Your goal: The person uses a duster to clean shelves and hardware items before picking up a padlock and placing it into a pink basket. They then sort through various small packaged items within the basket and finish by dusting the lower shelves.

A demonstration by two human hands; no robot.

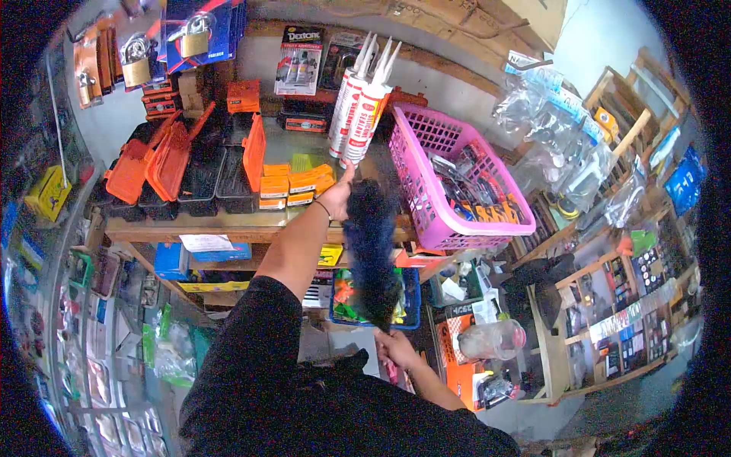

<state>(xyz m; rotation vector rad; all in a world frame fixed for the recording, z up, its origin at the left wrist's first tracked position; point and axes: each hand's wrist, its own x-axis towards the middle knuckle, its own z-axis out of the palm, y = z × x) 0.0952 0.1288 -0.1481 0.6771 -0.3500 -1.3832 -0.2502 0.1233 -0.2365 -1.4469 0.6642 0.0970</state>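
Observation:
My left hand (338,196) reaches over the wooden shelf, its thumb right at the bottom of several white-and-red silicone sealant cartridges (362,122). These lean slightly right, with their pale nozzles up. The fingers of that hand are mostly hidden. Lower down, my right hand (397,349) is closed around the lower end of a long dark blue-black thing (371,255), soft-looking like a duster or cloth and smeared by motion. Its upper part passes just beside my left hand. Small orange-and-white boxes (293,186) are stacked left of my left wrist.
A pink basket (459,227) of packaged tools stands right of the cartridges. Open orange-lidded black cases (164,171) line the shelf's left side. Padlocks (196,42) hang above. Below is a blue bin (412,297); a clear plastic jar (491,340) stands at lower right.

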